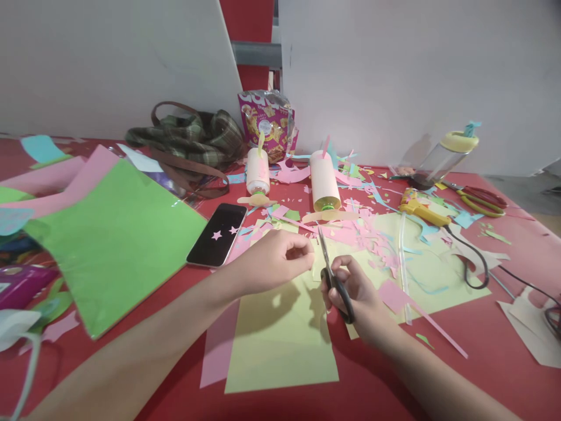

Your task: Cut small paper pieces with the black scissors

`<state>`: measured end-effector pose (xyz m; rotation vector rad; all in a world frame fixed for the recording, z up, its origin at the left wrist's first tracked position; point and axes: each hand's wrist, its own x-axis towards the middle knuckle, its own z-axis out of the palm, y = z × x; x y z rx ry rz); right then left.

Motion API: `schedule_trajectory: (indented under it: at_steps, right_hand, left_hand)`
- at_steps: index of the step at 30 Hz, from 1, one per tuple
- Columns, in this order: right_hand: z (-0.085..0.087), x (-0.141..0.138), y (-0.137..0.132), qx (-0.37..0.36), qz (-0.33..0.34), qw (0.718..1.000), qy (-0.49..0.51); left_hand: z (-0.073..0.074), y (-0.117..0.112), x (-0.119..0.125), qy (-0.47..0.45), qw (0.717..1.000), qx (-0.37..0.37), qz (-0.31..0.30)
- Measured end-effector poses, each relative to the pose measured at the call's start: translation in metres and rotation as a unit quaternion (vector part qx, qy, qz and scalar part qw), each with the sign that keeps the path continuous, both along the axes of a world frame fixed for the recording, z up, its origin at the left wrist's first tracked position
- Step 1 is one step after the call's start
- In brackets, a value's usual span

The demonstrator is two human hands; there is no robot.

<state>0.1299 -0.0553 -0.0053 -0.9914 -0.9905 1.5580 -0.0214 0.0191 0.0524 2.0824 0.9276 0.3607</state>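
Observation:
My right hand (357,295) grips black-handled scissors (333,278) with the blades pointing away from me toward a small piece of paper. My left hand (274,257) pinches that small piece at its fingertips, just left of the blades; the piece is too small to make out clearly. Both hands hover over pale yellow paper sheets (280,339) lying on the red table (460,380). Pink and blue paper scraps (355,231) lie scattered just beyond the hands.
A black phone (218,235) with star cutouts lies left of my hands. Green paper (114,234), two paper-wrapped bottles (324,181), a yellow glue gun (421,211), red-yellow scissors (480,199), a plaid bag (188,140), a snack bag (267,120) and a clear bottle (442,155) surround the work area.

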Motion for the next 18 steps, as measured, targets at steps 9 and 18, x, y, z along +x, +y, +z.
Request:
schedule_trajectory:
  at_steps: [9, 18]
  right_hand:
    - [0.003, 0.0, 0.002, 0.005, -0.077, 0.997, 0.023]
    - [0.001, 0.001, 0.001, 0.006, -0.048, 0.999, 0.021]
  left_hand:
    - [-0.012, -0.009, 0.007, 0.024, 0.995, -0.044, -0.091]
    - [-0.019, -0.012, 0.008, 0.049, 0.989, -0.068, -0.118]
